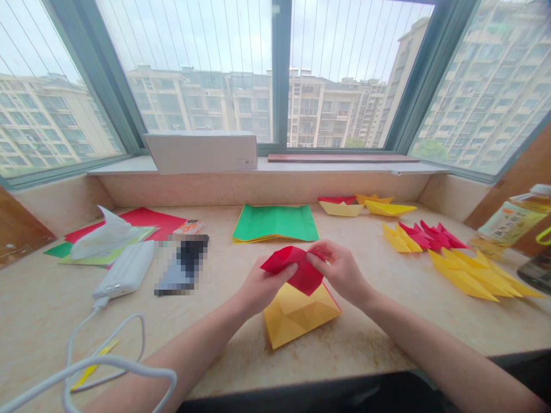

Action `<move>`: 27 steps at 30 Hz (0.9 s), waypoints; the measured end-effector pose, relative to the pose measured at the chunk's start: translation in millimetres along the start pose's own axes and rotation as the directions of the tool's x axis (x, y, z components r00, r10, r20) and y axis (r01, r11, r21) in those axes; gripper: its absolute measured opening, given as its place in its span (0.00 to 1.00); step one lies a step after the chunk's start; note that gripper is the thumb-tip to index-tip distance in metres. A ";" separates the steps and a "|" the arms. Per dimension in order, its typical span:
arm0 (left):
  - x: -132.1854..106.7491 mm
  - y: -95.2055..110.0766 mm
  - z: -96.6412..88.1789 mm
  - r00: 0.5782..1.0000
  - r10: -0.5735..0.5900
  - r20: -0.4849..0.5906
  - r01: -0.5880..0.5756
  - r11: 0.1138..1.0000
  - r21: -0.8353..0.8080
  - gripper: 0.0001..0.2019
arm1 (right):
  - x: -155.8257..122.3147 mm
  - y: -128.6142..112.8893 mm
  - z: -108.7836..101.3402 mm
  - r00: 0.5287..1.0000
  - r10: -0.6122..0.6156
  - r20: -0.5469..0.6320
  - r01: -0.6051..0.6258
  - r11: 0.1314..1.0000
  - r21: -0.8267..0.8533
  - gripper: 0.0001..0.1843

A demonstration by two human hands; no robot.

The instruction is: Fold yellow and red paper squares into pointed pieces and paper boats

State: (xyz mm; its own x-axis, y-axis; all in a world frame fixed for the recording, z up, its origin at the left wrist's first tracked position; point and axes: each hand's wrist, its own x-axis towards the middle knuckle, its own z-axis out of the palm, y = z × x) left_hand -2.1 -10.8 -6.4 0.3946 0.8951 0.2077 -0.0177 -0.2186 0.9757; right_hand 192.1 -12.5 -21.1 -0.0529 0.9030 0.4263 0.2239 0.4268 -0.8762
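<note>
Between my two hands is a partly folded piece of red paper (pixel 306 276), raised over the stone counter. My left hand (pixel 267 282) grips its left side, thumb on top. On the right edge, my right hand (pixel 334 265) pinches the paper between thumb and fingers. Below it lies a creased yellow-orange sheet of paper (pixel 297 318), with a strip of red showing along its right edge. Just beyond my hands rests a stack of green and yellow paper (pixel 275 222).
Folded paper boats (pixel 390 209) and several yellow folded shapes (pixel 482 275) sit at right, near a bottle (pixel 514 215). Left are a white power bank (pixel 124 269) with a looping cable (pixel 116 361), a pixelated object (pixel 183 267) and red sheets (pixel 146 222). A white box (pixel 202 154) stands by the window.
</note>
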 end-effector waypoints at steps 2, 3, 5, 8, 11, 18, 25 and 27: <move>-2.4 2.6 -1.4 0.994 0.001 0.112 -0.002 1.000 0.014 0.15 | 1.8 -0.3 -3.2 1.000 0.019 0.004 -0.019 1.000 0.020 0.15; -3.5 3.8 -2.1 0.987 -0.010 0.161 0.014 1.000 -0.023 0.18 | 2.8 -1.0 -5.7 0.999 0.033 0.012 -0.033 0.999 0.035 0.16; -4.7 5.9 -3.8 0.977 -0.006 0.213 0.044 0.983 -0.177 0.25 | 4.7 -3.5 -11.8 0.997 0.062 0.051 -0.065 0.996 0.064 0.16; -3.0 9.9 -8.0 0.988 0.011 0.154 0.053 0.913 -0.405 0.39 | 5.9 -9.5 -20.7 0.980 0.095 0.174 -0.108 0.992 0.063 0.16; 1.0 14.6 -12.6 0.988 -0.088 0.125 0.127 0.926 -0.355 0.37 | 4.3 -15.8 -23.7 0.947 0.130 0.294 -0.137 0.991 0.002 0.15; 1.5 15.2 -8.7 0.968 -0.122 0.219 0.072 0.972 0.226 0.15 | -2.1 -16.5 -11.8 0.936 0.102 0.338 -0.070 0.992 -0.105 0.11; -3.9 21.2 -1.1 0.957 -0.171 0.233 0.170 0.985 0.023 0.12 | -4.3 -14.4 -2.6 0.985 0.011 0.172 0.015 0.988 -0.152 0.12; -5.6 21.1 -1.9 0.962 -0.189 0.196 0.206 0.976 -0.069 0.11 | -4.9 -15.5 -1.9 0.990 -0.034 0.136 0.059 0.981 -0.185 0.10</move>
State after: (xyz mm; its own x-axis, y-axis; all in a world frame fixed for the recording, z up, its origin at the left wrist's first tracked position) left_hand -6.4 -19.6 13.1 0.5628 0.8266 0.0017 0.0001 -0.0022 1.0000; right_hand 190.7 -23.7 -9.1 -0.1923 0.8865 0.4210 0.3962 0.4626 -0.7931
